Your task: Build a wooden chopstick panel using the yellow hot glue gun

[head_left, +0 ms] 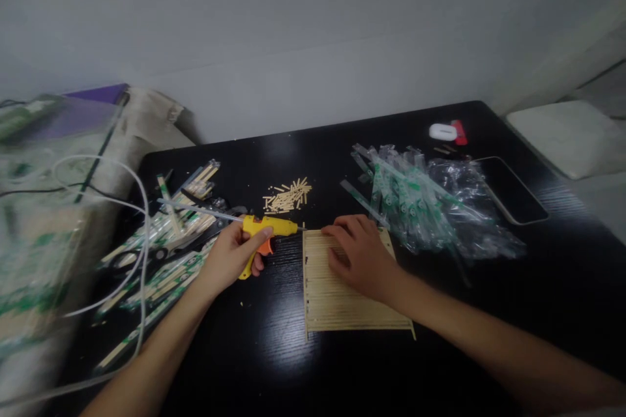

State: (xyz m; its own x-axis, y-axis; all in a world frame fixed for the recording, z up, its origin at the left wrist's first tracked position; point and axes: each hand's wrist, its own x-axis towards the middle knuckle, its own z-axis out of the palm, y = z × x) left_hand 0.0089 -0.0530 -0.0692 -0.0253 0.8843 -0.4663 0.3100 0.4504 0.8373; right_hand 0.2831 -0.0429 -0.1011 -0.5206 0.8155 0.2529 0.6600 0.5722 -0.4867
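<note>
A glossy black table [562, 287] stands against a plain pale wall [313, 26], catching overhead light.

glue gun [272, 227]: body is coloured yellow, trigger [267, 247] orange | stick panel [337, 309]: is striped in pale tan lines | table [264, 358]: is finished in glossy black | wrappers [425, 208]: are printed green on clear film | cable [145, 234]: is coated white | cut pieces [288, 195]: are seen tan

Left hand [229, 260] grips a yellow glue gun [268, 229] (nozzle at the mat's edge); right hand [359, 257] presses flat on the bamboo-stick mat [337, 303].
</note>
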